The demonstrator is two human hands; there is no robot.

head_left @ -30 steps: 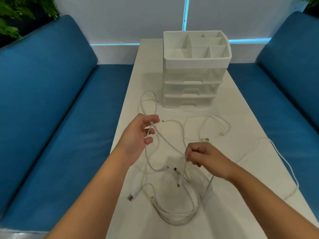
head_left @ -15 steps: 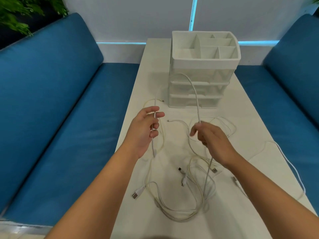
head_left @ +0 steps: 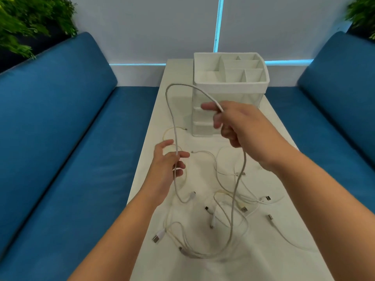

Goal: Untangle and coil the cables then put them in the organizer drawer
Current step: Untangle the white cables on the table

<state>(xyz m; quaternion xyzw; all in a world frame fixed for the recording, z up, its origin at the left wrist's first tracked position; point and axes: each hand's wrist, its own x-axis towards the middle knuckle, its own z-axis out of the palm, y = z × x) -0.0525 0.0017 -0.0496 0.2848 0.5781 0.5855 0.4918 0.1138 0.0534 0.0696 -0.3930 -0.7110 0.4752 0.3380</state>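
Soft even daylight, cyan glow behind, slight motion blur, wide-angle edge bending.

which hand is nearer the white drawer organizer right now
Right. The right hand is raised just in front of the organizer, overlapping its lower drawers in the view and pinching the white cable. The left hand holds the same cable lower, nearer the person.

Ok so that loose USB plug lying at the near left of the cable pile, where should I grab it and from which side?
Take the USB plug by its white sleeve just behind the metal tip, coming from above and from the left, probably with the left hand. The tip points out toward the table's left edge, and its cord runs back right into the tangled cables, so that side looks free of loops.
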